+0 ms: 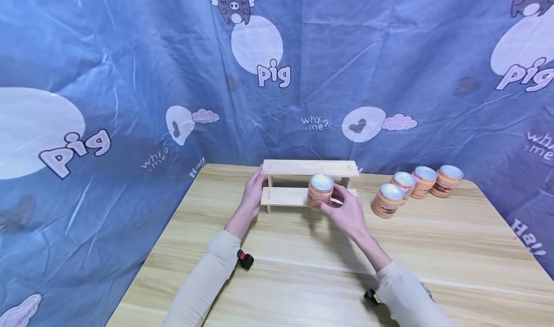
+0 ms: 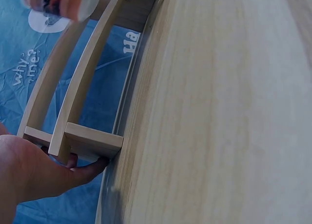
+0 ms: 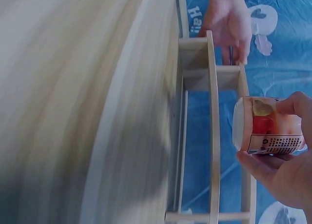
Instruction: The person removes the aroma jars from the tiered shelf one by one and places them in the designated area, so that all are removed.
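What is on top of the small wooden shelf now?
The upper board of the wooden shelf is bare. The right hand holds an orange jar at the lower board, covering part of it.

Four orange jars point(image 1: 413, 186) with pale lids stand in a loose row on the far right of the wooden table point(image 1: 303, 279), close together. Behind and to the left hangs a blue cloth point(image 1: 130, 77) printed with pigs, white circles, pink clouds and the words "pig" and "why me?".
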### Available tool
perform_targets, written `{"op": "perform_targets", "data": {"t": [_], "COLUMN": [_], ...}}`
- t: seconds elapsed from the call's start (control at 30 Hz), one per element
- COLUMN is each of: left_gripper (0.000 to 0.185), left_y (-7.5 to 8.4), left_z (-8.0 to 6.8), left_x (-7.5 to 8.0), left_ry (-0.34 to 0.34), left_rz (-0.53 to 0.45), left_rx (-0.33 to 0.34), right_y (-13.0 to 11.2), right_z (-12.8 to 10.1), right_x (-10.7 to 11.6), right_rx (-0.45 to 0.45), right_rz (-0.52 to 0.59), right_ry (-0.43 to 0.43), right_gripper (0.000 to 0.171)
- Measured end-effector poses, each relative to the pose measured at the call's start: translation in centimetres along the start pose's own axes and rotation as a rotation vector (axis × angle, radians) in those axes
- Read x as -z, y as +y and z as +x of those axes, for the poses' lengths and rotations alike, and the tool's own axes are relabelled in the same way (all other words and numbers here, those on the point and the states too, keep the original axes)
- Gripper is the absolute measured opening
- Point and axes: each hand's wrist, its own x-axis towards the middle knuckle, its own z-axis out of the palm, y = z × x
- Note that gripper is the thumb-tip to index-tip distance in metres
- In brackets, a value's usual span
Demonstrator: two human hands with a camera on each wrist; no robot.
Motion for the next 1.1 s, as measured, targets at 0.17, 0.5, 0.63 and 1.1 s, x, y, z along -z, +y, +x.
{"op": "perform_targets", "data": {"t": [0.17,0.5,0.63,1.1], "left_gripper": [0.052,0.052,0.052,0.051], "left_y": [-0.1,-0.1,-0.2,-0.5], "left_z": [0.1,0.3,0.1,0.3], "left_x": [-0.2,-0.4,-0.1,0.0], "left_ry": [0.003,0.003,0.005,0.003], "left_rz": [-0.001,-0.017,-0.017,0.008], "left_rx": [-0.014,-0.02,-0.017,-0.041], "right_y": [0.5,1.2,1.8,5.1], "right_z": [-0.8,-2.9,-3.7,-6.3], "right_x": [2.5,8.3,10.3,18.4], "right_rx": [0.026,0.014,-0.023,-0.226], "right_rz": [-0.063,-0.157,-0.166,-0.154], "right_ry": [0.031,0.16,0.231,0.347], "right_gripper": [0.055,0.058,0.056,0.069]}}
